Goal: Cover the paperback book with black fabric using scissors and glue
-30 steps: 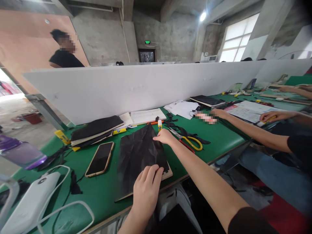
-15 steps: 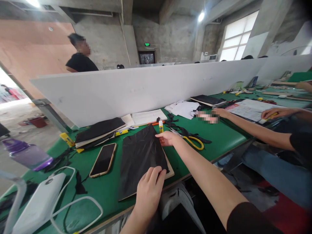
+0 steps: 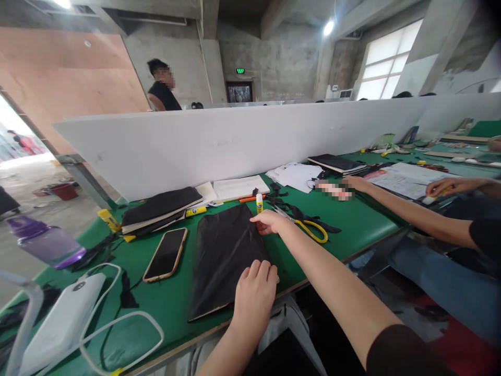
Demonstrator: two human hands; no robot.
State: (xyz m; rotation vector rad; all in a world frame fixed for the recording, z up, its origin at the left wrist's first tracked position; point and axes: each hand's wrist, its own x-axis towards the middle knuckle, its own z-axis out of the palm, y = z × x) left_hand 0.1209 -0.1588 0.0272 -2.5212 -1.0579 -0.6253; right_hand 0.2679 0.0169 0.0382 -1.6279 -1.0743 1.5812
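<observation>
A flat book or pad covered in thin black sheet (image 3: 221,256) lies on the green table (image 3: 360,224) in front of me. My left hand (image 3: 256,290) is at its near right corner, fingers curled over the edge of the black sheet. Farther up the right edge, my right hand (image 3: 268,222) touches the sheet with thumb and fingers; part of the fingers is hidden. A glue stick (image 3: 259,203) stands upright just beyond my right hand. Yellow-handled scissors (image 3: 313,230) lie to the right among black scraps.
A phone (image 3: 166,254), a white power bank (image 3: 64,324) with cable and a purple bottle (image 3: 50,243) are at the left. Black-covered books (image 3: 160,209) and papers (image 3: 240,188) lie along the white partition (image 3: 219,146). Another person's arms (image 3: 422,214) reach in from the right.
My left hand has moved right and slightly up, and the black sheet now covers the pale strip seen along the right edge. My right hand stays nearly in place.
</observation>
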